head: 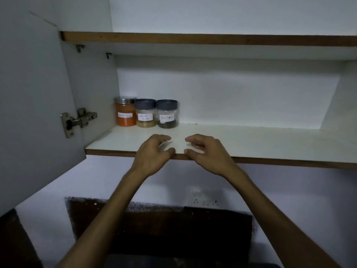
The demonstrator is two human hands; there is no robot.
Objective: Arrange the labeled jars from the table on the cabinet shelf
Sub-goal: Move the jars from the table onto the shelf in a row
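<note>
Head view: both forearms reach up and forward to the front edge of the cabinet shelf [270, 144].
Left hand [152, 153]: palm down, fingers loosely curled over the shelf edge, thumb toward the right hand; holds nothing.
Right hand [206, 151]: palm down, fingers loosely curled, thumb near the shelf lip; holds nothing.
Hand spacing: fingertips face each other, apart, a narrow gap between.
Orange jar [125, 111]: beyond and left of the left hand, at the shelf's back left corner; steel lid, white label.
Middle jar [145, 113]: just right of the orange jar; grey lid, pale powder, label unreadable.
Black pepper jar [167, 114]: beyond the left hand's fingers, touching or nearly touching the middle jar; upright.
Cabinet door [32, 105]: open, left of the left arm; hinge [78, 119] visible.
Wall socket [204, 198]: below the hands, between the forearms.
</note>
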